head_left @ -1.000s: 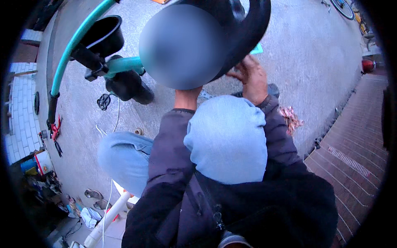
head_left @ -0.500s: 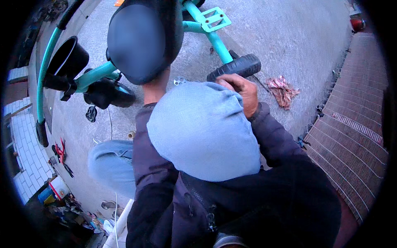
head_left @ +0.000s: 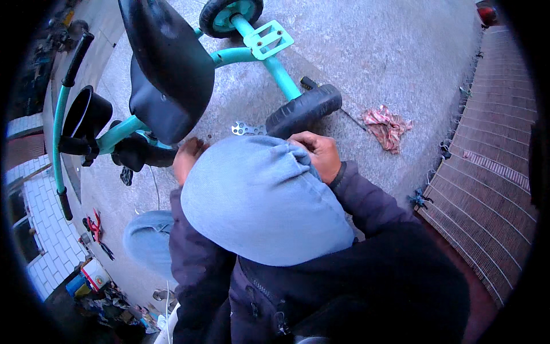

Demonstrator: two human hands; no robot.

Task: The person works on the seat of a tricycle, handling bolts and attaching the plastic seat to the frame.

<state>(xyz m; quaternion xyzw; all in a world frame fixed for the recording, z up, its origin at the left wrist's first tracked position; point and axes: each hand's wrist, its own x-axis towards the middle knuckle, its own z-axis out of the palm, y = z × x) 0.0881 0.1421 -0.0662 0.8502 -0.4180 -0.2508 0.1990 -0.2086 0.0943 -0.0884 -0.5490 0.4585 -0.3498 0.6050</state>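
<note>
A turquoise children's tricycle stands before me, with a black seat (head_left: 175, 63), a turquoise frame (head_left: 283, 80) and a black rear wheel (head_left: 303, 110) nearest my right side. My right hand (head_left: 322, 153) is beside that wheel, its fingers curled in; whatever they grip is hidden behind my raised knee (head_left: 263, 200). My left hand (head_left: 188, 159) is low under the seat, next to the black front wheel (head_left: 146, 153). The knee covers part of it and its fingers are blurred. A flat silver multi-hole spanner (head_left: 247, 128) lies on the concrete between the hands.
A crumpled pinkish rag (head_left: 387, 127) and a thin dark rod with a black-yellow handle (head_left: 308, 83) lie past the rear wheel. Red-handled pliers (head_left: 95, 226) are at the left. A brown slatted mat (head_left: 487, 166) runs along the right. The handlebar (head_left: 59, 137) stands at the left.
My left hand has come into view below the seat, where it was mostly hidden. The tricycle sits further left and up in view, and more of the spanner shows. My right hand stays by the wheel.
</note>
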